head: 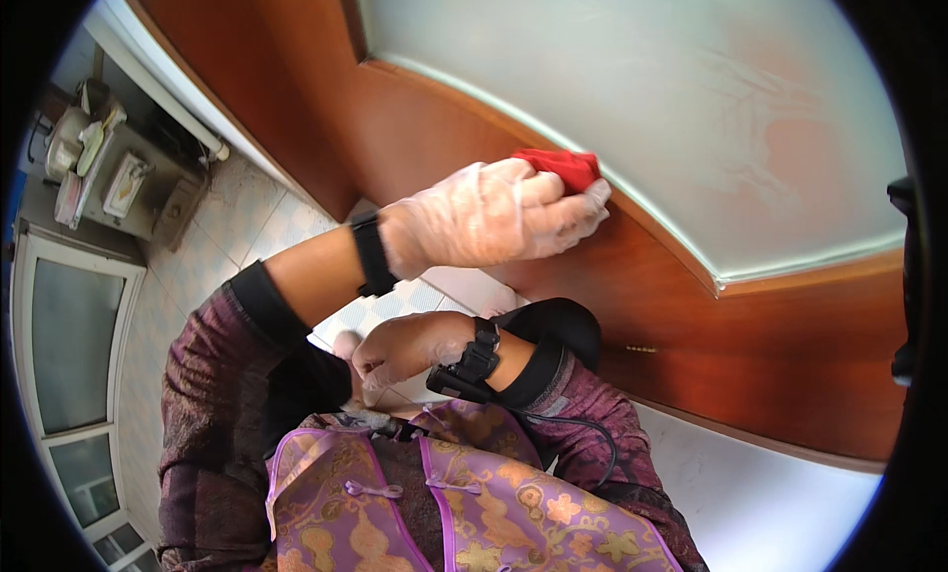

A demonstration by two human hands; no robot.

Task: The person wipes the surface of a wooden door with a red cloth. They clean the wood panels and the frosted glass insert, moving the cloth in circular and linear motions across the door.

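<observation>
My left hand [496,209], in a thin clear plastic glove, is bunched around a red cloth [561,166]. It presses the cloth to the wooden moulding at the lower edge of a frosted glass panel [629,76]. This panel is set in a reddish-brown wooden door [437,139]. Lower down, in front of my lap, my right hand [415,342] is also gloved. Its fingers are curled in, and nothing shows in them. A black strap with a small device [470,365] is around the right wrist; a black band [372,254] circles the left.
A small metal barb or latch-like piece [641,349] sits low on the door. At the far left stand a counter with a pot and dishes [122,176] and a white-framed glass door [78,342]. Tiled floor [252,209] lies beneath; a black cable [592,428] loops by my right sleeve.
</observation>
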